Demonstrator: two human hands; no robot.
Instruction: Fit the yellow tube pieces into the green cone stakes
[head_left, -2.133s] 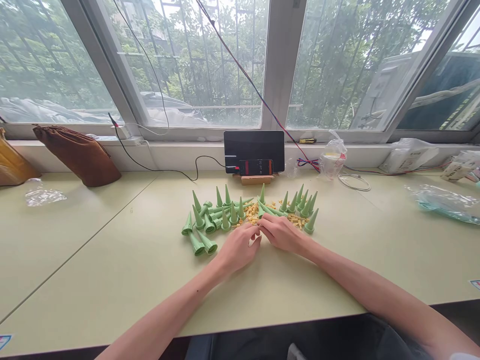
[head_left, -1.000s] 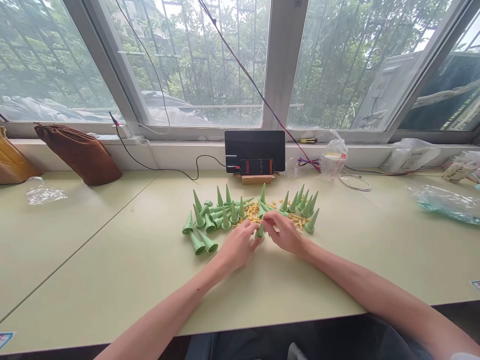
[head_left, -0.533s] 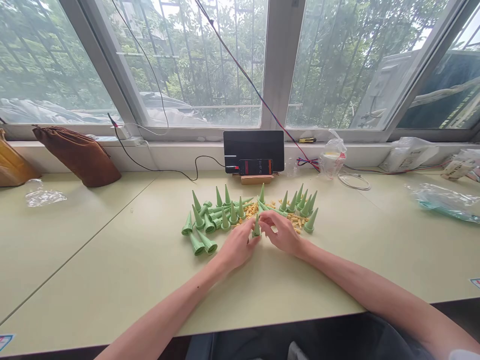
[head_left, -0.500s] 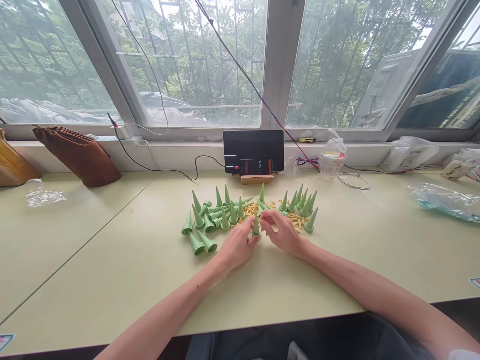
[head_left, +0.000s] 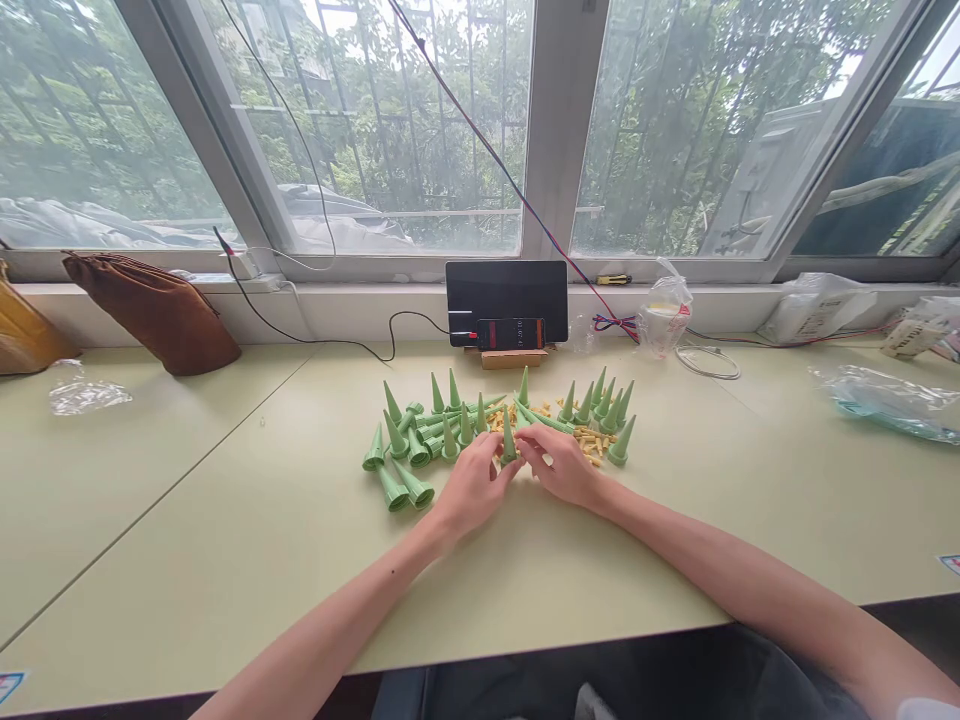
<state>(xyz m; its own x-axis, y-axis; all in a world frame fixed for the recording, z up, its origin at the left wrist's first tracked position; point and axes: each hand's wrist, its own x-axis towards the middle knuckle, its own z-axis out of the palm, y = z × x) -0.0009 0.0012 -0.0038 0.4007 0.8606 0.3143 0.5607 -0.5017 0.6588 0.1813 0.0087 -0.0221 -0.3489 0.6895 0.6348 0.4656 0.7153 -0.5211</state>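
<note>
My left hand is closed around the lower part of a green plastic cone spike, which points upward. Close against its right side is my right hand, fingers curled into a pinch; whatever lies between the fingertips is too small to make out. Beyond both hands is a loose heap of small yellow plastic pieces, partly hidden. On the left, several more green spikes lie on their sides or stand on their wide ends. Another group of upright spikes stands to the right of the yellow pieces.
A phone leans against a dark tablet on a cardboard stand behind the heap. A brown pouch stands far left. To the right are a bagged cup, a coiled white cable and plastic bags.
The green spike in my left hand has risen slightly and shifted a little left. My right hand's fingertips have moved left, closer to the spike, and drawn together.
</note>
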